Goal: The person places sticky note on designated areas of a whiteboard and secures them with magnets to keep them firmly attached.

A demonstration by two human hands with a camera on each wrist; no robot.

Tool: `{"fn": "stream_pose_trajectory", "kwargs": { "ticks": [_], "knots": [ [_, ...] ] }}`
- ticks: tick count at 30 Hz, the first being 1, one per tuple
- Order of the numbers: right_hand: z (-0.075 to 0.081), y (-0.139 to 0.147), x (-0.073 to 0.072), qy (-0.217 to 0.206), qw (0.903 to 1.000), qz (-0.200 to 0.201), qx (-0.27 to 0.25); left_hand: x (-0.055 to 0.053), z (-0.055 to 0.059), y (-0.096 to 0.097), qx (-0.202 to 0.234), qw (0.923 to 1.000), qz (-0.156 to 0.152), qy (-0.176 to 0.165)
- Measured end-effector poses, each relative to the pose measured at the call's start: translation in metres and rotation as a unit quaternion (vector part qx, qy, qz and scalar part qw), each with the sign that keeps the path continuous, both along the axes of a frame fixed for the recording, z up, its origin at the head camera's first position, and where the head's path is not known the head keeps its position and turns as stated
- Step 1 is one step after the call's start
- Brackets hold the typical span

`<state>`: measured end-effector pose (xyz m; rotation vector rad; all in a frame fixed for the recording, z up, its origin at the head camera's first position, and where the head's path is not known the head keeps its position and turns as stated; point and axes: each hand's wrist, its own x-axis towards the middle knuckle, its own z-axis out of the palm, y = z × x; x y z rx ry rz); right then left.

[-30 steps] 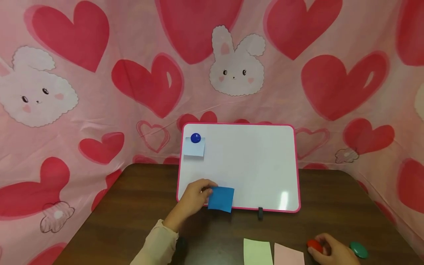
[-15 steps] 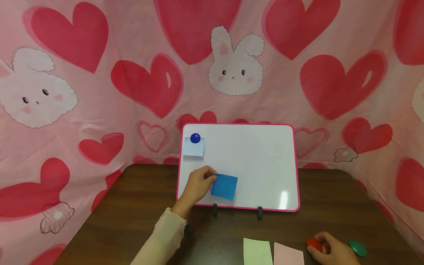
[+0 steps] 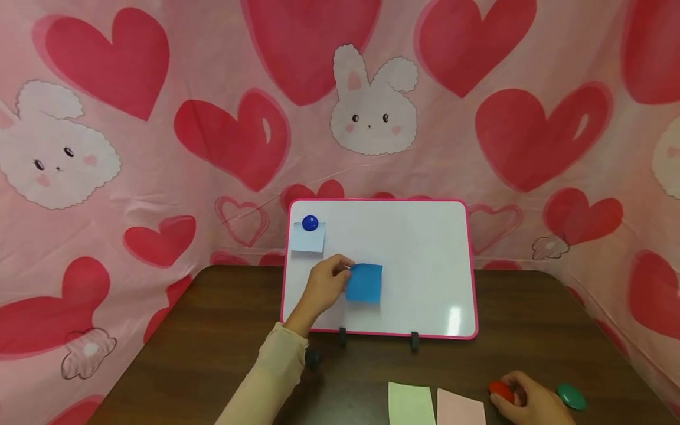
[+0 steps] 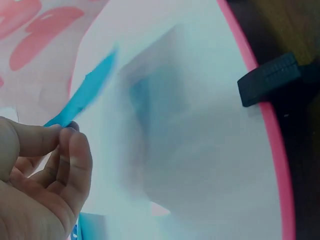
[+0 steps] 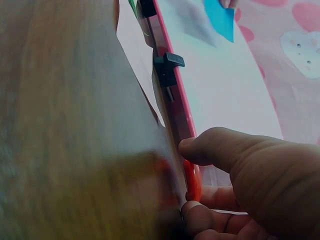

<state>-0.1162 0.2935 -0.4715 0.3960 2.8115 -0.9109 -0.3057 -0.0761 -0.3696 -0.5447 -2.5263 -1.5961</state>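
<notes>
My left hand (image 3: 326, 283) pinches a blue sticky note (image 3: 365, 283) by its upper left corner, in front of the middle of a pink-framed whiteboard (image 3: 419, 254). In the left wrist view the note (image 4: 87, 92) stands out from thumb and forefinger, apart from the board, whose surface mirrors it. Down at the table's right, my right hand (image 3: 533, 401) holds a red round magnet (image 3: 501, 391) between thumb and fingers. The right wrist view shows that magnet (image 5: 192, 181) edge-on below the thumb. A dark blue magnet (image 3: 310, 223) pins a pale blue note (image 3: 308, 239) at the board's upper left.
A pale green note (image 3: 411, 404) and a pink note (image 3: 460, 407) lie side by side at the table's front. A green magnet (image 3: 571, 396) lies right of my right hand. Black feet (image 3: 414, 341) support the board. Under my left forearm sits a dark object (image 3: 313, 358), partly hidden.
My left hand has raised the blue sticky note from the board's lower edge to its middle, slightly rightward. The right hand stays in place with the red magnet.
</notes>
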Motion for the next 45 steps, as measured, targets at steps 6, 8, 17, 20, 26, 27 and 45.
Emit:
{"fn": "stream_pose_trajectory", "kwargs": {
  "ticks": [6,8,17,20,26,27,45],
  "knots": [
    [0.001,0.0,0.0,-0.001,1.0,0.0,0.0,-0.004,0.006,-0.003,0.001,0.9994,0.035,-0.003],
    [0.001,0.0,-0.001,-0.002,1.0,-0.001,0.001,-0.005,0.009,-0.004,0.003,0.9989,0.047,-0.006],
    [-0.003,0.0,-0.001,0.006,1.0,-0.005,0.001,-0.021,0.019,-0.006,-0.01,0.9961,0.079,0.039],
    [-0.003,0.0,0.0,0.006,1.0,-0.006,0.0,-0.027,0.024,-0.005,-0.008,0.9946,0.094,0.043],
    [-0.001,0.0,0.0,0.004,1.0,-0.005,-0.006,-0.034,0.036,0.0,-0.008,0.9914,0.121,0.05],
    [-0.001,0.0,0.0,0.003,1.0,-0.004,-0.007,-0.036,0.037,0.001,-0.006,0.9911,0.123,0.051],
    [-0.002,-0.002,0.001,0.011,0.9999,-0.004,-0.01,-0.068,0.033,0.005,-0.017,0.9913,0.127,0.028]
  ]
}}
